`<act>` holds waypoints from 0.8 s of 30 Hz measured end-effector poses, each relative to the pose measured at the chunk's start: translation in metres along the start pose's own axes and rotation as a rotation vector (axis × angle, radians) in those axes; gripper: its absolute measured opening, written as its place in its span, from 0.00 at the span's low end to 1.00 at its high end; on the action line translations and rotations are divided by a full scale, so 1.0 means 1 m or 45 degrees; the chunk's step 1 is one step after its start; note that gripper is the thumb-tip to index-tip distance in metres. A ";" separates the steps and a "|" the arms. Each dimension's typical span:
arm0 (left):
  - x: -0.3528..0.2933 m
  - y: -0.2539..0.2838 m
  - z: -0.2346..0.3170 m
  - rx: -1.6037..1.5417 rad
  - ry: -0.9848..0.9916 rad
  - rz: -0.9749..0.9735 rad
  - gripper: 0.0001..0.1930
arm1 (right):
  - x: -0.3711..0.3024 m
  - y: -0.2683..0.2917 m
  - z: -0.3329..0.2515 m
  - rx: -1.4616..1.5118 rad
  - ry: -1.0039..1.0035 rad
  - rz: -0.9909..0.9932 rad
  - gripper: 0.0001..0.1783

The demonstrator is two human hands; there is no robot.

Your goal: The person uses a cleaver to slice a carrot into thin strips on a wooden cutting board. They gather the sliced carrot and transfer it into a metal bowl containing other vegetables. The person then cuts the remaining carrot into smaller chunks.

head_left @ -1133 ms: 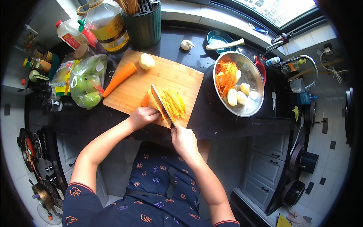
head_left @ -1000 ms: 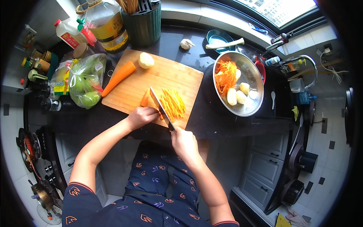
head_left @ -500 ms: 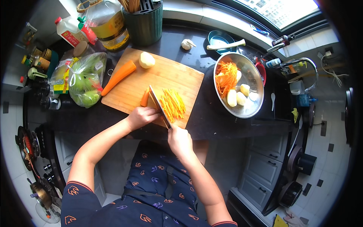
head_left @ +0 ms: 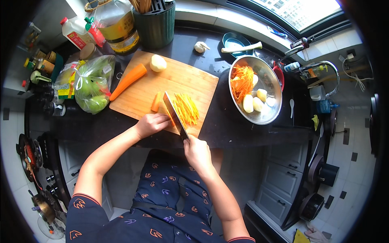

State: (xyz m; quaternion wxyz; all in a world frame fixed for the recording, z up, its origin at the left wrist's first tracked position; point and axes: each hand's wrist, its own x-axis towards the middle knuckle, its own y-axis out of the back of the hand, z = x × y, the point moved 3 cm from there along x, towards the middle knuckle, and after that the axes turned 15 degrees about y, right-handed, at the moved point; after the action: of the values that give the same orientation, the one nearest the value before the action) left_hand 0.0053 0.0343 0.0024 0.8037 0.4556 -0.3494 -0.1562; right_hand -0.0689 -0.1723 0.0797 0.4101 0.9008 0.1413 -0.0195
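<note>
At the near edge of the cutting board [head_left: 190, 75], the curled left hand [head_left: 150, 124] holds carrot slices [head_left: 171, 117] beside the knife [head_left: 176, 115] gripped by the right hand [head_left: 197, 153]; sliding slices could let the blade nick the holding hand.

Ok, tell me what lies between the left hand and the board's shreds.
The knife, with a bit of carrot between it and the left hand, in the head view.

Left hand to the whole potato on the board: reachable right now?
Probably yes: past the short carrot piece, bare cutting board leads up to the potato. The left hand would need to clear the knife in the right hand, just right of that path.
</note>
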 end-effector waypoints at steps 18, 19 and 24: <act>0.003 0.005 0.004 0.076 0.018 -0.014 0.08 | 0.009 -0.015 0.019 0.082 0.084 0.108 0.11; 0.001 0.004 0.003 0.076 0.032 -0.035 0.09 | 0.008 -0.014 0.018 0.086 0.081 0.111 0.11; -0.006 0.007 0.004 0.071 0.061 0.008 0.09 | 0.001 -0.009 0.012 0.070 0.055 0.053 0.11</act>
State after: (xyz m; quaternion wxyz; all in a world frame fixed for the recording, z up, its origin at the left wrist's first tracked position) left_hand -0.0023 0.0389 0.0073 0.7993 0.4805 -0.3356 -0.1328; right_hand -0.0696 -0.1756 0.0650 0.3824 0.9147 0.1309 0.0047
